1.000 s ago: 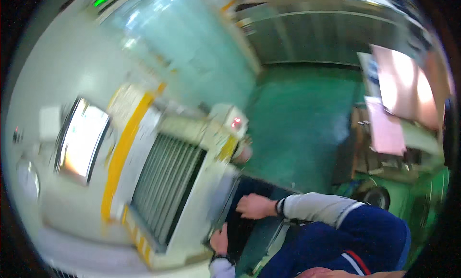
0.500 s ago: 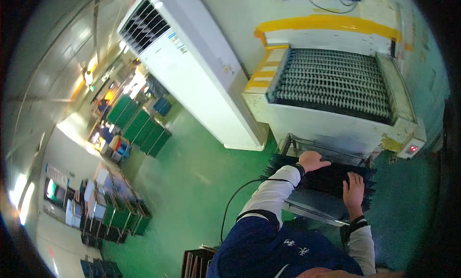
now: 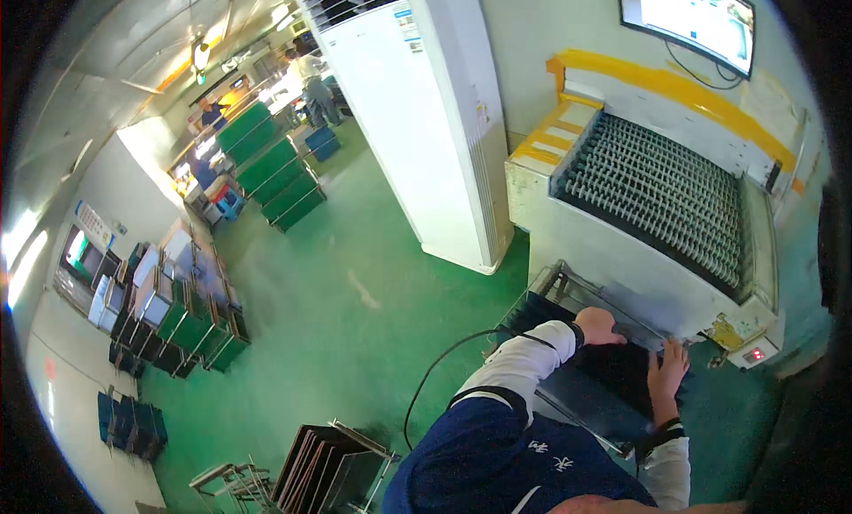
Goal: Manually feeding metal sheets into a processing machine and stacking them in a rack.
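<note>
My left hand (image 3: 599, 326) lies on the far side of a dark rack or stack (image 3: 617, 372) in front of me. Its fingers, partly hidden, stretch to the right over the dark surface. Close to the right edge, my right hand (image 3: 667, 372) rests with its fingers stretched forward and apart. Neither hand visibly grips anything. Dark, thin edges show on the rack's left side, but what they are is too blurred to tell. A metal frame (image 3: 561, 281) stands behind the rack. A black cord (image 3: 435, 363) runs from my left wrist.
Beyond the rack stands a white machine (image 3: 612, 239) with rows of rollers (image 3: 657, 194). A tall white air conditioner (image 3: 399, 123) is left of it. A screen (image 3: 688, 21) hangs above. A rack of panels (image 3: 328, 470) stands at my lower left; carts with green panels (image 3: 191, 323) are farther left.
The view has turned left and tilted, so the machine and screen sit farther right. Both hands stay on the dark rack; the right hand is now nearer the left one.
</note>
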The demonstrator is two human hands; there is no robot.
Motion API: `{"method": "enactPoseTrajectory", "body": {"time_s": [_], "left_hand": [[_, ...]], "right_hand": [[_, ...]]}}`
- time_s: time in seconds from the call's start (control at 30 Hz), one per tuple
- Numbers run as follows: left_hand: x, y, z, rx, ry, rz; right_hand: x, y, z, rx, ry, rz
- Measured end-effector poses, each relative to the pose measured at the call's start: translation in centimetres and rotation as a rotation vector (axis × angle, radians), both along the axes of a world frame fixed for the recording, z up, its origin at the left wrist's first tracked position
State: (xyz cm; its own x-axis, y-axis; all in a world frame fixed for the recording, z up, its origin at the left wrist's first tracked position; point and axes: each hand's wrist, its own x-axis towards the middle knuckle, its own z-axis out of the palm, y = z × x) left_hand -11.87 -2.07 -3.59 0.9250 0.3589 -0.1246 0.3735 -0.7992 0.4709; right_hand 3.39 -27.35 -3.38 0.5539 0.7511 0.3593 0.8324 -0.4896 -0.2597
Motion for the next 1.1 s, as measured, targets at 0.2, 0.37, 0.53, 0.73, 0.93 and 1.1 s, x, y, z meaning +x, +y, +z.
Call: {"method": "enactPoseTrajectory", "body": {"time_s": [0.2,0.37,0.53,0.73,0.93,1.1], "left_hand": [[0.1,-0.7,-0.9,0.030,-0.093,-0.007],[-0.6,-0.4,-1.6,0.081,-0.100,0.012],[0.2,-0.3,-0.5,0.073,-0.072,-0.055],[-0.3,-0.6,-1.0,0.195,-0.362,-0.171],[-5.8,-3.1,1.3,0.066,-0.329,-0.288],[-7.8,-4.4,0.9,0.053,-0.450,-0.220]], "right_hand": [[6.8,3.9,-1.9,-0.189,0.314,0.221],[6.8,6.7,-3.4,-0.281,0.811,0.271],[8.1,6.3,-5.4,-0.233,0.745,0.288],[6.8,8.4,-1.3,-0.306,0.699,0.260],[6.9,8.6,-0.7,-0.443,0.541,0.341],[5.6,9.1,-0.2,-0.588,0.402,0.201]]}}
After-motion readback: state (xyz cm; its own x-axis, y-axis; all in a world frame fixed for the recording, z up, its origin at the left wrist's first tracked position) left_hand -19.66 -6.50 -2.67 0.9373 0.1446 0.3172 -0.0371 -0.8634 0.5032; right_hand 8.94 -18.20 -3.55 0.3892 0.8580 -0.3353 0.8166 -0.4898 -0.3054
